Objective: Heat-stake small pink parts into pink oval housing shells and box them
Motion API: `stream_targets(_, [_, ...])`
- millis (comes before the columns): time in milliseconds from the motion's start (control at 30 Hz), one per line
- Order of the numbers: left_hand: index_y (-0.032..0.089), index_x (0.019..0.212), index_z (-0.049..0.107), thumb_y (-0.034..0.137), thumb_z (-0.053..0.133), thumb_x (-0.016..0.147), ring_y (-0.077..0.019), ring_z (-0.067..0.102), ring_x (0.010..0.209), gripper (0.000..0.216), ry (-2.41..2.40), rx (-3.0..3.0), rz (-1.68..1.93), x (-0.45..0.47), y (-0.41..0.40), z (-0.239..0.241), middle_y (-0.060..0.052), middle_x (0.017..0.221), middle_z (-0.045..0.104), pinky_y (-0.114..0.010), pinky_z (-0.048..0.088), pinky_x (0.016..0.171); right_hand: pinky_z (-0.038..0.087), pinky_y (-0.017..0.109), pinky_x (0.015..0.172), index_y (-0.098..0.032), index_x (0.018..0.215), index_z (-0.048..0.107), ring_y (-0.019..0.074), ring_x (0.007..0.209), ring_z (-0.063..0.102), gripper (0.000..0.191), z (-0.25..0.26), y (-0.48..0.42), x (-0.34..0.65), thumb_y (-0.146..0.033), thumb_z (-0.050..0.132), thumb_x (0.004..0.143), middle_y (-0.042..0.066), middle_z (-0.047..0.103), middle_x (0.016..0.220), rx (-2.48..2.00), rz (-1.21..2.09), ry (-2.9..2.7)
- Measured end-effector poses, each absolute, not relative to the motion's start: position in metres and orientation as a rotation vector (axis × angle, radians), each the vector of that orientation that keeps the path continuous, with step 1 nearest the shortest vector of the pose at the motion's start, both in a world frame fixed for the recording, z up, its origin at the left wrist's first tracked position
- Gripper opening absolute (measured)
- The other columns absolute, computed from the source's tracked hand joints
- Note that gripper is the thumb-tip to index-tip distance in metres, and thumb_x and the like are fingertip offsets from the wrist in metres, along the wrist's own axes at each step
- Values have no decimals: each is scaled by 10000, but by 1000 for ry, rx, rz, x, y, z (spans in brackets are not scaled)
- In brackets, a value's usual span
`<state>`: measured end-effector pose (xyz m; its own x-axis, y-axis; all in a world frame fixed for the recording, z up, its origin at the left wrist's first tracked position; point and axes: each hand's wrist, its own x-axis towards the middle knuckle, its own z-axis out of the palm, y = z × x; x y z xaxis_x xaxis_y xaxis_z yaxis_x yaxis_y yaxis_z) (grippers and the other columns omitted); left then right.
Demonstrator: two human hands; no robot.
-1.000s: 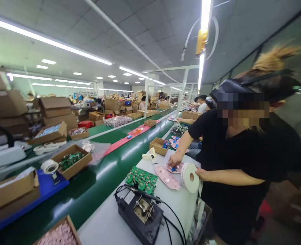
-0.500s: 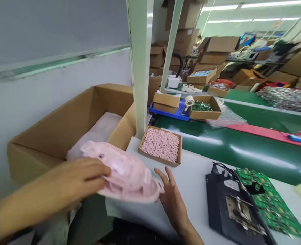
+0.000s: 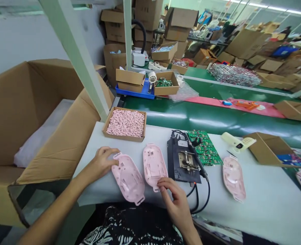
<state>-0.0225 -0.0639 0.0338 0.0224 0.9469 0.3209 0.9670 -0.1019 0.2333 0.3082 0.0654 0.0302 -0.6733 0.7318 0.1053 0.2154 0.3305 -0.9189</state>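
Two oval pink plastic housing shells lie side by side at the front of the white table. My left hand (image 3: 105,160) pinches the upper end of the left shell (image 3: 129,180), thumb and fingers at its edge. At the lower tab of the right shell (image 3: 154,163), my right hand (image 3: 173,194) has its fingers closed on the edge. Both shells show their inner side, with small posts and ribs. A third pink shell (image 3: 233,178) rests farther right, touched by neither hand.
A shallow carton of small pink parts (image 3: 126,123) stands behind the shells. Right of them are a black soldering station (image 3: 182,160) with cables, green circuit boards (image 3: 206,148) and a cream handheld device (image 3: 237,142). A large cardboard box (image 3: 56,146) is at left, a green conveyor (image 3: 160,117) beyond.
The pink shell piece in my left hand came from beside the large box onto the table. Two shells now lie apart there, and my right hand has closed on one. The view turned right.
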Motion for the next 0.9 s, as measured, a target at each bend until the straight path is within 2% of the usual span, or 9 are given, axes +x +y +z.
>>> stream_targets(200, [238,911,752,31,527,891,-255,546,1132,307,-2212,-2105,-768,-40,-50,18,-78,1247,634,-423,517,977,595,351,941,-238,1078,682,213,1063,697,186,13,57,311,-278,528,983,84,711,1138,-854,1028,-2370])
stream_targets(367, [209,949,741,-20,419,887,-220,564,1092,399,-2215,-1959,-837,-36,-42,32,-87,1147,642,-364,520,942,620,361,914,-239,1150,655,216,1035,720,221,12,56,311,-267,505,991,85,703,1192,-871,807,-2523])
stream_targets(500, [186,1034,717,111,426,984,-209,582,1043,304,-2277,-1877,-792,-44,-7,57,-79,1059,656,-366,488,972,618,320,901,-251,1161,635,190,1042,719,216,25,55,306,-227,509,987,62,708,1179,-784,700,-2483])
stream_targets(567, [201,1091,722,182,489,985,-228,580,1033,257,-2318,-1922,-679,-53,19,70,-70,1040,665,-381,472,976,612,325,918,-244,1157,635,193,1053,713,219,31,55,301,-207,515,978,67,711,1165,-708,694,-2457])
stream_targets(667, [216,1118,746,196,550,937,-274,563,1050,267,-2387,-1974,-470,-67,55,82,-89,1038,645,-424,442,987,610,347,916,-241,1170,641,210,1045,709,237,36,53,293,-199,532,963,85,708,1167,-639,762,-2465])
stream_targets(800, [230,960,795,207,594,890,-306,543,1069,215,-2464,-2009,-268,-79,79,84,-101,1029,627,-449,412,999,609,339,881,-242,1129,662,205,1014,706,219,49,53,285,-195,519,969,97,708,1131,-585,950,-2430])
stream_targets(900, [238,921,796,205,582,889,-303,541,1083,218,-2490,-2054,-214,-87,82,79,-92,1026,641,-438,403,999,604,312,863,-236,1103,672,184,995,701,212,66,59,277,-187,513,973,90,711,1100,-511,992,-2393])
